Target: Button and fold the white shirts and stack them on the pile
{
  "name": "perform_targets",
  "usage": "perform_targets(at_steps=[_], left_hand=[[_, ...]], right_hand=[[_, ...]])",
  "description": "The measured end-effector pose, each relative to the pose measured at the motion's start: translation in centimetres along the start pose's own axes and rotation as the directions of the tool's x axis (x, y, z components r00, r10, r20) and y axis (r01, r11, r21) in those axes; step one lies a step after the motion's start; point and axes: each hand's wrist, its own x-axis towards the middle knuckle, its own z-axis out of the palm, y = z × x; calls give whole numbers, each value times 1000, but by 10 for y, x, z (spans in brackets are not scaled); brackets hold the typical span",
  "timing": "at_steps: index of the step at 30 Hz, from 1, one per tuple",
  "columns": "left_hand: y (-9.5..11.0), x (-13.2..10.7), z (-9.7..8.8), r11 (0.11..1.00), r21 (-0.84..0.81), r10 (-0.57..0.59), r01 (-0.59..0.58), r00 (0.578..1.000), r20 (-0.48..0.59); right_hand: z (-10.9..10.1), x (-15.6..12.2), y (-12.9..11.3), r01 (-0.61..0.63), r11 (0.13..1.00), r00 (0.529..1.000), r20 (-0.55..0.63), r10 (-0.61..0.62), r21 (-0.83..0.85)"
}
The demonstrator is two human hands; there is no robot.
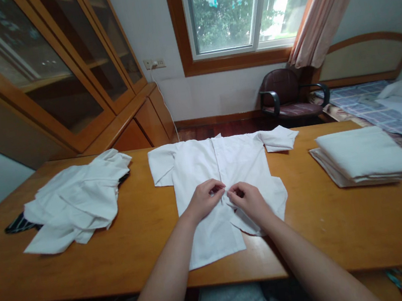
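Observation:
A white short-sleeved shirt (196, 166) lies front side up on the wooden table (157, 259), its collar end away from me and both sleeves spread out. My left hand (208, 197) pinches the edge of the shirt's front opening near the middle. Just to its right, my right hand (245, 199) pinches the other front edge, with the fingertips of both hands almost touching. Between them the button and buttonhole are too small to make out. Above the hands the front edges lie together; below them the right front panel is folded aside and rumpled.
A loose heap of white garments (79, 200), with a dark striped piece under it, lies on the left of the table. A folded white stack (365, 155) is on the right. Beyond stand a glass-door cabinet (87, 61), an armchair (287, 91) and a bed (380, 102).

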Motion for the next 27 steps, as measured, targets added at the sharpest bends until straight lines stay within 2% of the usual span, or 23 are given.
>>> perform_targets(at_steps=[27], left_hand=[[-1,0,1,1000,-24,-13,13,1000,-2]], right_hand=[[0,-1,1,3,1000,1000,-7,-3,7]])
